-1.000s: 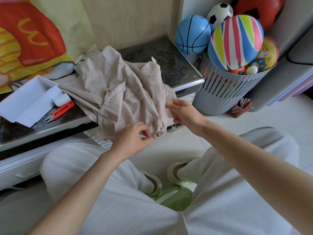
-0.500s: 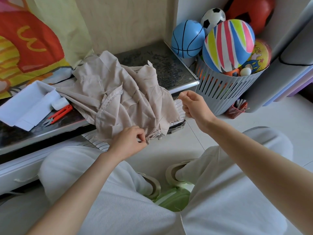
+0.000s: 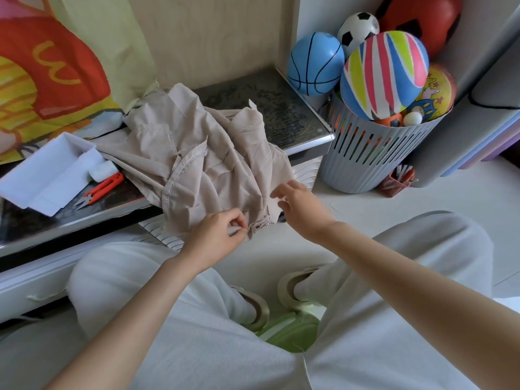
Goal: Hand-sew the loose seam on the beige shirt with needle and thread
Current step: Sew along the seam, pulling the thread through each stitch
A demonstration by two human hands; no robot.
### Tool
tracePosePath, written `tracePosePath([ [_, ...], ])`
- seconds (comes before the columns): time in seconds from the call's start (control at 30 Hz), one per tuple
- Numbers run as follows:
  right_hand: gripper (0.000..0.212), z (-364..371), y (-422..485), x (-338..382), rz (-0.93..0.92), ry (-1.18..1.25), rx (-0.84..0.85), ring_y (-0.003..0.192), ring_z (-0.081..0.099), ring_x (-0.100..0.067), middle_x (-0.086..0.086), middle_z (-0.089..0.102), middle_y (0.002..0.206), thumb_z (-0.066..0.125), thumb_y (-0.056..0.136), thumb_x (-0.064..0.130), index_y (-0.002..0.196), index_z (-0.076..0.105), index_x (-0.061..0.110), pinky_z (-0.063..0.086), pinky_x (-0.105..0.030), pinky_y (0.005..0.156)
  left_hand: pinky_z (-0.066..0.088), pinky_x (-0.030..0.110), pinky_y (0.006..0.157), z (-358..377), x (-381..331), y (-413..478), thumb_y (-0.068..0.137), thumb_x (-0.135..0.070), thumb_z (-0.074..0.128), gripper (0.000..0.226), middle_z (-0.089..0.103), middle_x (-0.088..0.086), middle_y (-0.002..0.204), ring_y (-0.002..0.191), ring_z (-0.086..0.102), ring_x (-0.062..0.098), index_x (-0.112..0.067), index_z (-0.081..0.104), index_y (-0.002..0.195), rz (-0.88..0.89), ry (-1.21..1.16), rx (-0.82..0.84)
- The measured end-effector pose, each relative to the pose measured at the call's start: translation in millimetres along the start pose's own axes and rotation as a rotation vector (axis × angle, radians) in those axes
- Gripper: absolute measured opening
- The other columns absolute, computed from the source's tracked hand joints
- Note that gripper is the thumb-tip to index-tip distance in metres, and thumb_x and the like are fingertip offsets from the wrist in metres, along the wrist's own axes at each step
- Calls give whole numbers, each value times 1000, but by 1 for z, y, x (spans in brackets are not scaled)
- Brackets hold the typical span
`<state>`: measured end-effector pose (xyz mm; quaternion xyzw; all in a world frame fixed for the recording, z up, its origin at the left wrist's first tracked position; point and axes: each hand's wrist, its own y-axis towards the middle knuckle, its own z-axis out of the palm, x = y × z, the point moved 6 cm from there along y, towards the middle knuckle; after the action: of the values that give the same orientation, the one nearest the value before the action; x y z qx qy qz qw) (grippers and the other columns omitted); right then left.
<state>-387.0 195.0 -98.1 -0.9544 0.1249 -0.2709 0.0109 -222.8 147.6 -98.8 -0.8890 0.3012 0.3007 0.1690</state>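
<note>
The right hand (image 3: 298,206) has come back down from its raised pull to the shirt's edge.
Its fingers (image 3: 289,190) are loosely spread and hold nothing I can see; needle and thread are too small to find. The left hand (image 3: 216,235) pinches the frayed hem of the beige shirt (image 3: 202,164), which lies crumpled on the worktop (image 3: 281,114), hanging over its edge. An unheld thread may tangle or slip out.
</note>
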Motion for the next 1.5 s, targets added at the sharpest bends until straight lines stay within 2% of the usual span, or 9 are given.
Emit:
tracePosePath([
  [0.13,19,13,20,27,-104,13,15,97,57,-27,-7,59,105,50,95,15,105,66,15,49,-41,79,49,34,71,-3,2,-2,81,-20,66,27,61,-13,71,73,57,10,-38,50,67,-1,-14,-4],
  [0.23,18,28,32,34,-129,-128,91,100,59,-25,-2,61,109,51,95,22,107,64,20,45,-31,73,47,33,70,-5,4,-3,81,-19,66,20,60,-14,69,70,55,7,-33,55,71,-1,-37,-5],
  [0.47,22,50,47,35,-183,-365,162,105,58,-25,-3,59,112,54,91,12,109,66,16,45,-34,75,46,33,69,-8,11,-3,81,-18,65,20,61,-16,75,72,55,6,-32,55,72,15,-73,-6],
  [0.6,17,33,45,34,-124,-174,115,95,59,-25,-2,64,103,55,89,20,98,70,19,41,-29,68,47,35,68,-7,21,-2,82,-17,65,12,62,-9,71,69,55,9,-26,59,76,-13,-64,7],
  [0.77,14,5,34,9,69,233,31,56,65,-10,-4,72,74,55,89,12,81,65,11,55,-30,64,50,35,71,-1,24,1,81,-16,65,19,64,-10,74,75,58,9,-32,57,73,-36,-29,33],
  [1.0,27,-10,15,-18,356,894,61,79,72,-18,-11,72,88,38,88,-4,85,63,4,59,-26,73,44,29,67,8,15,4,83,-18,63,16,63,-13,77,79,59,8,-30,57,75,-49,31,52],
  [1.17,21,-12,4,-25,345,920,53,83,71,-17,-13,72,95,44,92,1,96,65,-2,58,-24,75,44,31,71,8,7,6,83,-14,63,15,60,-14,73,79,58,11,-26,58,76,-32,28,51],
  [1.33,33,-8,-4,-26,324,877,-4,78,72,-15,-13,73,87,63,90,27,93,69,-5,59,-26,72,45,31,73,8,3,7,83,-13,64,16,62,-13,75,80,59,12,-26,58,76,-19,26,46],
  [1.5,12,-2,-7,-31,391,813,-15,68,71,-15,-15,73,79,70,82,8,84,70,-3,59,-22,66,47,33,74,7,1,6,83,-13,64,14,62,-11,76,81,59,14,-24,59,77,-10,27,40],
])
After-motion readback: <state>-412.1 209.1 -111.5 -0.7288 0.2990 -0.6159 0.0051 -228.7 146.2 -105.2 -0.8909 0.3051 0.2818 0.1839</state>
